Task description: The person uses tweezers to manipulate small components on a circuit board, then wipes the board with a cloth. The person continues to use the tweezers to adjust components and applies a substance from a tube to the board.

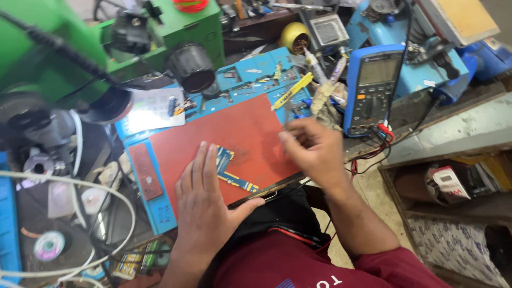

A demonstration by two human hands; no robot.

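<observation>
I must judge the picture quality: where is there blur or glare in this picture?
Head view: the right hand is motion-blurred; the green microscope nearby is out of focus; the white pad glares under strong light; the circuit board by the left hand looks fairly sharp.

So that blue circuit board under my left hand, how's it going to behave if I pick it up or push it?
The blue circuit board looks thin and L-shaped, so probably stiff, light, and somewhat fragile at its narrow arm. Lying flat on the red mat, it should slide rather than roll. The left hand pins one end.
</observation>
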